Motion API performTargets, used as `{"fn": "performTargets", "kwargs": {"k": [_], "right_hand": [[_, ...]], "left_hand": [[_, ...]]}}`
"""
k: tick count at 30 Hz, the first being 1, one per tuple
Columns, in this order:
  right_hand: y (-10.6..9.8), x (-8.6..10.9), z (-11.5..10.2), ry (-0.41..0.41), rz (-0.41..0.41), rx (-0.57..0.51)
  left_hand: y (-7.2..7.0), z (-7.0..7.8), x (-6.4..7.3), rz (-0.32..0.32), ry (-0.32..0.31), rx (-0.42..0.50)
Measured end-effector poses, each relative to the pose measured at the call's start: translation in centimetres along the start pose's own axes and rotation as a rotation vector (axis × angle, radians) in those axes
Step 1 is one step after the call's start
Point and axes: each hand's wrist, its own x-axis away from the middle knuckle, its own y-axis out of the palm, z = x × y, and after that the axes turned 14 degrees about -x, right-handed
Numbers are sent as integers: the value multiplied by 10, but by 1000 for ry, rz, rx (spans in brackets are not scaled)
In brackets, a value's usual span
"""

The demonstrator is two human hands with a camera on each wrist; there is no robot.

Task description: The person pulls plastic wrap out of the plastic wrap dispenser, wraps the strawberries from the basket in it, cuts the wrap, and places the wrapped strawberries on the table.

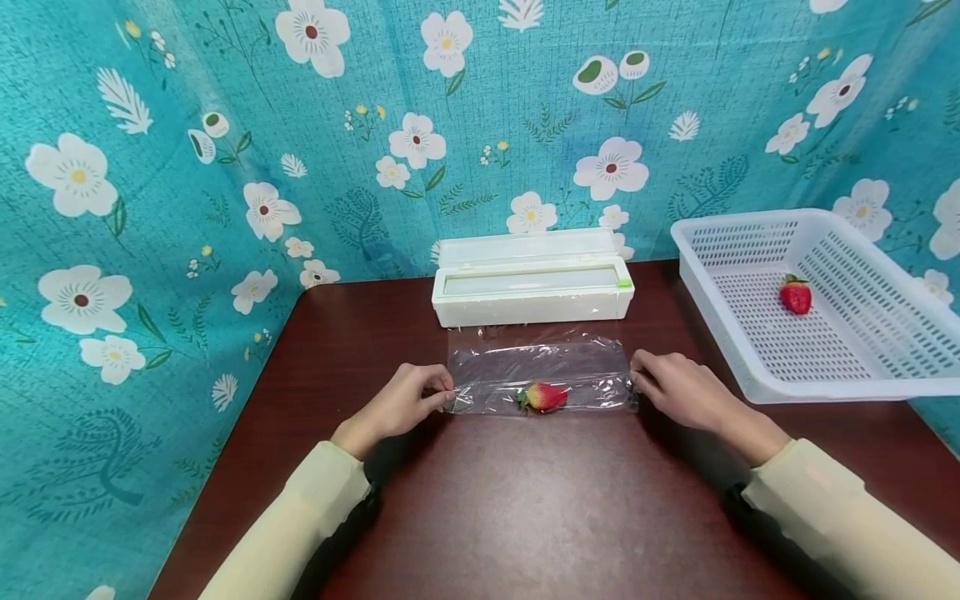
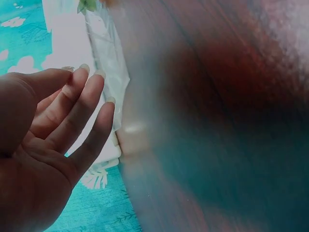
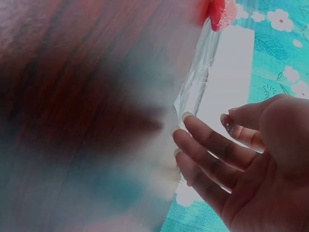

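Observation:
A sheet of clear cling film (image 1: 532,360) lies in front of a long white dispenser box (image 1: 532,310), its near part folded in a band. On that band a strawberry (image 1: 546,397), red with a paler leafy end, points its leaves left. My left hand (image 1: 405,398) pinches the film's left edge between thumb and index finger, the other fingers loosely bent in the left wrist view. At the right edge, my right hand (image 1: 684,393) pinches the film the same way; its thumb (image 3: 248,116) meets the index finger in the right wrist view.
A white perforated plastic basket (image 1: 765,385) stands at the right with one red strawberry (image 1: 796,296) in it. The dispenser's lid (image 1: 527,247) is raised, and a green slider (image 1: 624,283) sits at its right end. Behind the dark brown table (image 1: 510,508) hangs a teal flowered cloth (image 1: 465,108).

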Motion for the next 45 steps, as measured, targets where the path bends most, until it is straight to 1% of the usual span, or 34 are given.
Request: {"fn": "performTargets", "kwargs": {"k": [5,11,20,23,30,38,42,45], "right_hand": [[3,-6,2,20,-14,-5],[4,-12,3,48,-52,-9],[7,-17,6,96,-97,8],[9,-18,7,108,-104,15],[9,-18,7,126,-124,7],[7,-17,8,127,-153,-4],[5,-17,8,127,-194,-28],[4,-16,9,128,-225,-46]], "left_hand": [[5,-4,-6,-13,-15,-37],[9,-8,-12,-17,-36,-37],[11,-12,-19,-38,-32,-60],[11,-12,-22,-50,-45,-45],[16,-15,-29,-81,-116,20],[15,-13,-28,-103,-124,24],[13,-11,-26,-138,-137,50],[11,-11,-25,-177,-163,88]]}}
